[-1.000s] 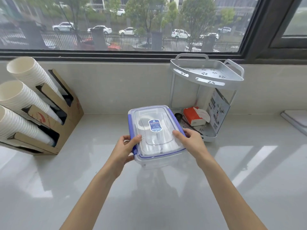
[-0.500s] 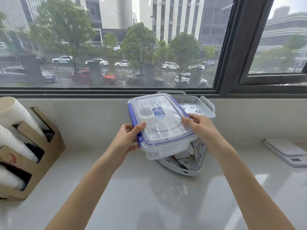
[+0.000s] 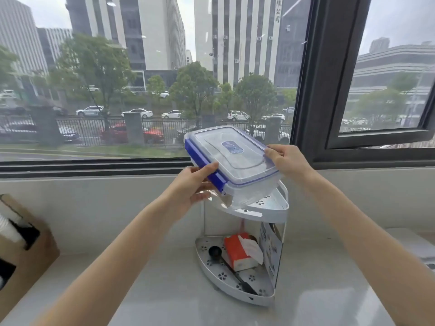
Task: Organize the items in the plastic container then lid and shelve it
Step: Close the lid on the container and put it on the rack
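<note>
A clear plastic container point(image 3: 237, 165) with a blue-clipped lid and a blue label hangs tilted over the top tier of a white two-tier corner shelf point(image 3: 270, 214). My left hand point(image 3: 194, 187) grips its near-left edge by the blue clip. My right hand point(image 3: 286, 161) grips its right edge. The container's lower right corner is at or just above the top tier; I cannot tell whether they touch. The lid is on.
The shelf's bottom tier point(image 3: 259, 300) holds a red tissue pack point(image 3: 240, 254), a black scoop point(image 3: 215, 251) and a leaflet. A cardboard cup holder point(image 3: 26, 252) with white paper cups stands at the left. The window sill runs just behind the shelf. A white scale point(image 3: 421, 248) lies at right.
Both hands have lifted the lidded container from the counter up and rightward to the shelf's top tier. The view has tilted upward.
</note>
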Tool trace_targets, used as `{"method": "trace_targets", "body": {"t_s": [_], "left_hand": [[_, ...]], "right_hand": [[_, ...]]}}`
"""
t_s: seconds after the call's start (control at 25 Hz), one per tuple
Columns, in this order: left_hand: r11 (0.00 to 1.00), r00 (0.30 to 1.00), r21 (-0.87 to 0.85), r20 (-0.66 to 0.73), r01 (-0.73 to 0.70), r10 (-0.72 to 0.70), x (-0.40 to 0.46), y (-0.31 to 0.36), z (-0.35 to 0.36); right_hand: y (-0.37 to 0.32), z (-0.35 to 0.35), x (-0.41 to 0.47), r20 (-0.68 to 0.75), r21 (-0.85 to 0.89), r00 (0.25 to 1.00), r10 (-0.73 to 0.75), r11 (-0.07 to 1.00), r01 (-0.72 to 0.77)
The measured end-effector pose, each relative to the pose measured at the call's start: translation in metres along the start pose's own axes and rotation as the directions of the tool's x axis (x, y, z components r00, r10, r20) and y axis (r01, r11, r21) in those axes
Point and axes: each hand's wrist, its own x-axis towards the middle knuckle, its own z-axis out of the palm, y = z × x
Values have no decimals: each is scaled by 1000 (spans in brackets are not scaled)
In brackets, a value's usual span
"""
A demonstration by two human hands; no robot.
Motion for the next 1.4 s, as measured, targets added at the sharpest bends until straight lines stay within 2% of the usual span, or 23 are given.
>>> {"method": "trace_targets", "body": {"t_s": [0.16, 0.6, 0.96, 1.16, 1.24, 1.4], "left_hand": [[996, 999, -77, 30, 46, -44, 26, -3, 11], [993, 993, -39, 35, 114, -113, 56, -23, 13], [980, 977, -6, 87, 198, -197, 55, -47, 9], [983, 979, 34, 93, 179, -181, 56, -47, 8], [984, 980, 36, 90, 175, -177, 55, -46, 9], [985, 979, 47, 106, 167, -172, 54, -45, 5]], "right_hand": [[11, -6, 30, -15, -16, 1000, 8, 1000, -8], [51, 12, 58, 20, -3, 995, 102, 995, -102], [59, 23, 61, 70, -215, 986, 152, 967, -134], [56, 27, 52, 37, -418, 999, 17, 909, 0], [56, 26, 52, 48, -382, 999, 25, 924, -5], [55, 28, 52, 119, -474, 991, 57, 880, 7]]}}
